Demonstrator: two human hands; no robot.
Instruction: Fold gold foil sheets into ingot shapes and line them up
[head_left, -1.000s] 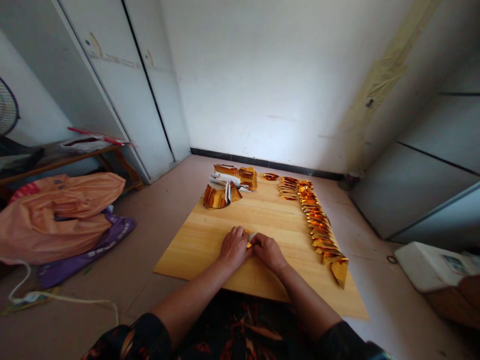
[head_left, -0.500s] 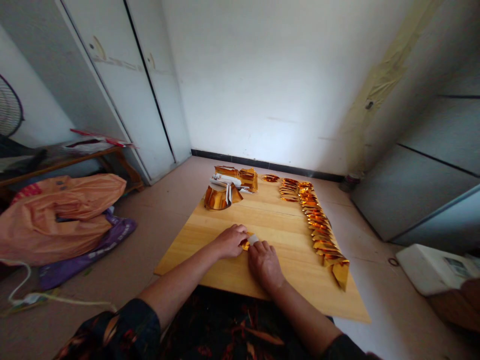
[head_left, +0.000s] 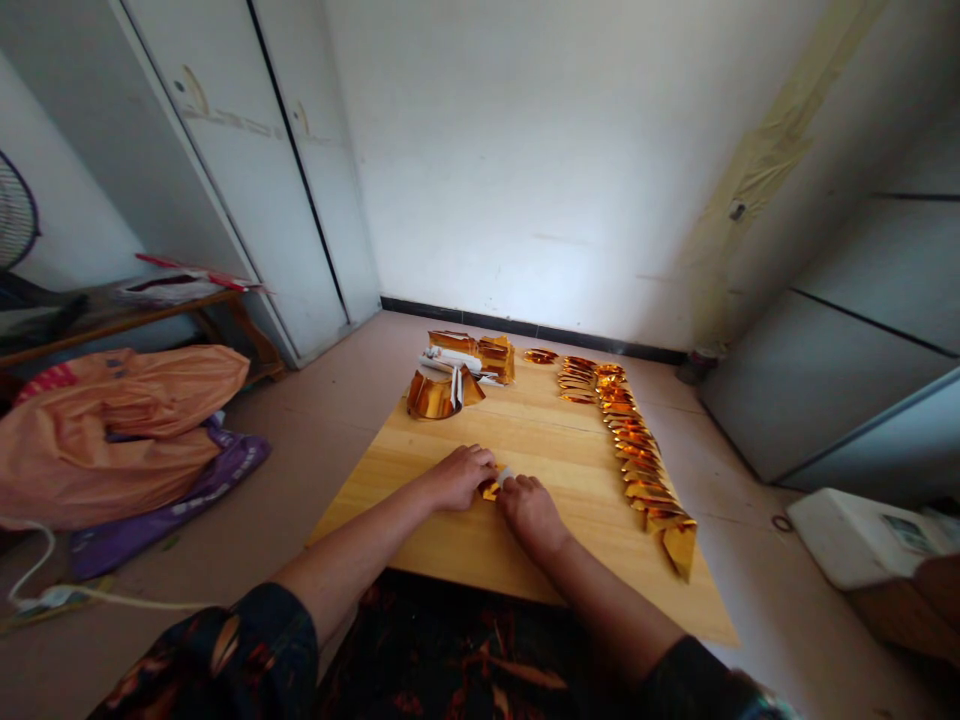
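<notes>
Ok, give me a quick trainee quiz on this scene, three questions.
1. True or false: a row of folded gold pieces lies on the right of the wooden board.
2. Which thing is between the left hand and right hand? A) fan; B) small gold piece; C) purple bag.
3. Fill in: a ___ strip runs along the foot of the white wall.
Key: 1 true; 2 B; 3 black.

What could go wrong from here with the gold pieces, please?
The small gold piece held between the left hand and right hand might crease badly, as fingers partly cover it.

The row of gold pieces lies near the right edge of the board, so a bump could push some off.

The gold-and-white sheets sit near the far edge and might slip too.
</notes>
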